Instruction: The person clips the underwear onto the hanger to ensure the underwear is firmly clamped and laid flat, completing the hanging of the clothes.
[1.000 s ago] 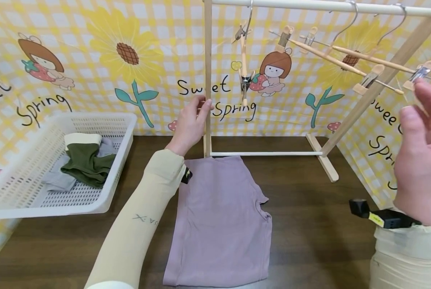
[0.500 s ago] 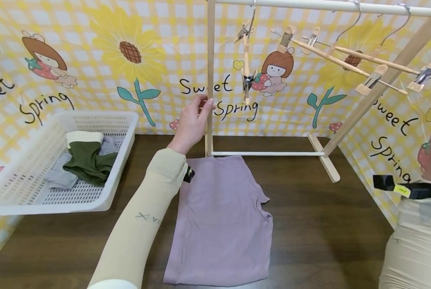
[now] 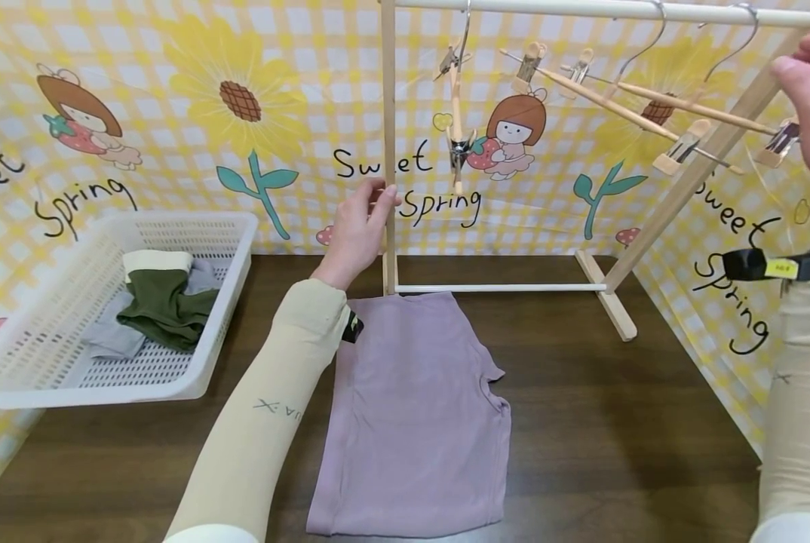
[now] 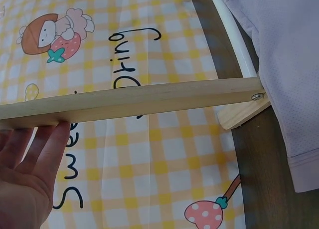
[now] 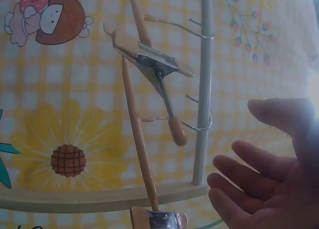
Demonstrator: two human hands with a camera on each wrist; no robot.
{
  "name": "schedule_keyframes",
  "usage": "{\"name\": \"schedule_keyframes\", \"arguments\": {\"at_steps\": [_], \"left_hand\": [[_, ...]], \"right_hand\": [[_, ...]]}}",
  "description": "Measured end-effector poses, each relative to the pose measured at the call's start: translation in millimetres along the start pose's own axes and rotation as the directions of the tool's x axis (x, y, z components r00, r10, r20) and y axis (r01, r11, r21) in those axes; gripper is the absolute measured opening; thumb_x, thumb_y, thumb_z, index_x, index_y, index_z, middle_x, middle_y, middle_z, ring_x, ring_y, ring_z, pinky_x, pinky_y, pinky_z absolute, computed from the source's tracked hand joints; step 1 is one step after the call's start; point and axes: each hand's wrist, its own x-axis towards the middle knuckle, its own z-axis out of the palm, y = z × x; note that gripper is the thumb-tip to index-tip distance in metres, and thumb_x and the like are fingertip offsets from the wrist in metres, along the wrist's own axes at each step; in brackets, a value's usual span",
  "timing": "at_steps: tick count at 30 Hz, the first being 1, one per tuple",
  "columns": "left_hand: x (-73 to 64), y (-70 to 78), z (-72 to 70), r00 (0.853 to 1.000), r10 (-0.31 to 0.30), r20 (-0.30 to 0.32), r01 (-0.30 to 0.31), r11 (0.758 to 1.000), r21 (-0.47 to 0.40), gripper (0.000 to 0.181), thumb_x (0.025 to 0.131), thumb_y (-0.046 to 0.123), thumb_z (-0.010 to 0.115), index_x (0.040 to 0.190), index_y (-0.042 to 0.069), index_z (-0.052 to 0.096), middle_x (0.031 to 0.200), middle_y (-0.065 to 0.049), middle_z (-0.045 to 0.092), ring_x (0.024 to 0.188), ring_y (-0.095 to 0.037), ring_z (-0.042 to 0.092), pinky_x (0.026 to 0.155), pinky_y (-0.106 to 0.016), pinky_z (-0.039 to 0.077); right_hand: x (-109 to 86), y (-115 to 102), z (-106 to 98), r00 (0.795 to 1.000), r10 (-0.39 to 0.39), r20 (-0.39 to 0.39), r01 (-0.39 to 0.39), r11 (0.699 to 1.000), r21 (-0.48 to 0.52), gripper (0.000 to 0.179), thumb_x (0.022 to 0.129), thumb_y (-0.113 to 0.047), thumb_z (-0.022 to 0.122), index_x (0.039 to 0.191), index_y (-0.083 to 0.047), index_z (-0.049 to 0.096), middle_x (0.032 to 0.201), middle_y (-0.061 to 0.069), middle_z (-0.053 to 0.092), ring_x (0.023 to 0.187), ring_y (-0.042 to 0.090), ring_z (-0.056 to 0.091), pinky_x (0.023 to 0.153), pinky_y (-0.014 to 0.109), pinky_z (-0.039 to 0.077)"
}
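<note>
In the head view, my left hand (image 3: 354, 232) touches the left wooden post (image 3: 389, 136) of a small clothes rack with its fingertips. The left wrist view shows its fingers fairly straight, meeting the edge of the post (image 4: 149, 97). My right hand (image 5: 264, 176) is raised at the rack's upper right, thumb apart from the fingers, with nothing in it. Next to it, wooden clip hangers (image 5: 138, 124) hang from the white top rod (image 5: 204, 89). Below the left hand, folded lilac pants (image 3: 418, 415) lie flat on the table, reaching the rack's foot.
At the left stands a white plastic basket (image 3: 201, 377) holding a dark green garment (image 3: 164, 302) and grey cloth (image 3: 113, 332). Another clip hanger (image 3: 457, 113) hangs near the left post. A low white rod (image 3: 500, 288) joins the rack's feet on the brown table (image 3: 581, 422).
The right hand moved away from the hanger clip, out to the right edge, then came back in higher up. The left hand keeps its place at the post. The pants have not moved.
</note>
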Motion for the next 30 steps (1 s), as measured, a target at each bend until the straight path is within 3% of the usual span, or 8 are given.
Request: {"name": "schedule_keyframes", "arguments": {"at_steps": [5,10,13,15,17,22,25,30], "left_hand": [[1.0,-0.2,-0.3,1.000,0.000,0.000,0.000,1.000,0.001,0.043,0.109,0.041,0.045,0.132,0.007,0.058,0.112,-0.003,0.072,0.111,-0.018,0.062,0.096,-0.032,0.047],[1.8,0.6,-1.2,1.000,0.001,-0.003,-0.001,1.000,0.002,0.042,0.109,0.041,0.045,0.132,0.007,0.058,0.112,-0.003,0.071,0.112,-0.018,0.062,0.097,-0.033,0.047],[2.0,1.0,-1.8,1.000,0.003,-0.004,-0.003,1.000,-0.001,0.042,0.109,0.041,0.046,0.131,0.007,0.058,0.112,-0.003,0.071,0.112,-0.018,0.062,0.097,-0.033,0.047],[1.8,1.4,-2.4,1.000,0.002,-0.004,-0.002,1.000,-0.003,0.042,0.109,0.041,0.046,0.131,0.007,0.058,0.112,-0.004,0.071,0.112,-0.018,0.062,0.097,-0.032,0.047],[1.9,1.4,-2.6,1.000,0.003,-0.004,-0.003,1.000,-0.003,0.042,0.109,0.040,0.046,0.131,0.006,0.058,0.112,-0.005,0.071,0.112,-0.018,0.062,0.097,-0.032,0.047],[1.3,2.0,-2.3,1.000,-0.001,-0.009,0.001,1.000,-0.001,0.042,0.109,0.040,0.046,0.131,0.007,0.058,0.113,-0.006,0.071,0.111,-0.018,0.062,0.097,-0.033,0.047],[0.8,2.0,-1.2,1.000,-0.003,-0.009,0.003,1.000,-0.004,0.042,0.109,0.041,0.046,0.130,0.007,0.059,0.112,-0.004,0.071,0.110,-0.018,0.062,0.096,-0.033,0.047],[-0.1,0.6,0.7,1.000,-0.005,-0.011,0.005,1.000,-0.012,0.042,0.109,0.041,0.047,0.130,0.006,0.059,0.111,-0.003,0.071,0.111,-0.018,0.063,0.097,-0.032,0.047]], "right_hand": [[23.3,3.8,2.0,0.992,0.080,0.101,-0.078,0.997,-0.023,0.029,0.105,-0.034,0.057,0.134,-0.037,0.059,0.106,-0.030,0.048,0.107,-0.010,0.042,0.108,0.022,0.022],[34.7,6.5,7.8,0.977,0.071,0.199,-0.061,0.997,-0.057,0.032,0.103,-0.038,0.059,0.135,-0.037,0.062,0.100,-0.032,0.048,0.111,-0.008,0.043,0.113,0.027,0.021],[33.0,4.7,8.6,0.960,0.076,0.270,-0.058,0.996,-0.074,0.045,0.102,-0.040,0.061,0.145,-0.030,0.057,0.099,-0.030,0.049,0.098,-0.006,0.046,0.093,0.019,0.040],[31.7,4.7,10.0,0.953,0.073,0.292,-0.045,0.994,-0.101,0.049,0.101,-0.041,0.062,0.148,-0.026,0.056,0.099,-0.031,0.052,0.088,-0.006,0.044,0.078,0.015,0.040],[29.8,4.2,12.4,0.953,0.061,0.298,-0.019,0.989,-0.144,0.054,0.101,-0.043,0.061,0.149,-0.021,0.054,0.109,-0.027,0.059,0.082,-0.006,0.042,0.066,0.015,0.035],[29.7,3.3,22.2,0.952,0.055,0.300,0.025,0.966,-0.258,0.062,0.101,-0.047,0.058,0.151,-0.013,0.050,0.135,-0.011,0.061,0.088,-0.007,0.045,0.071,0.018,0.036],[31.7,3.4,25.3,0.951,0.059,0.304,0.024,0.965,-0.263,0.061,0.100,-0.048,0.059,0.150,-0.012,0.053,0.112,-0.017,0.065,0.078,-0.004,0.048,0.060,0.018,0.038],[31.9,3.3,29.8,0.961,0.040,0.272,0.014,0.981,-0.194,0.046,0.100,-0.039,0.061,0.140,-0.015,0.064,0.078,-0.032,0.052,0.072,-0.003,0.048,0.055,0.019,0.037]]}}
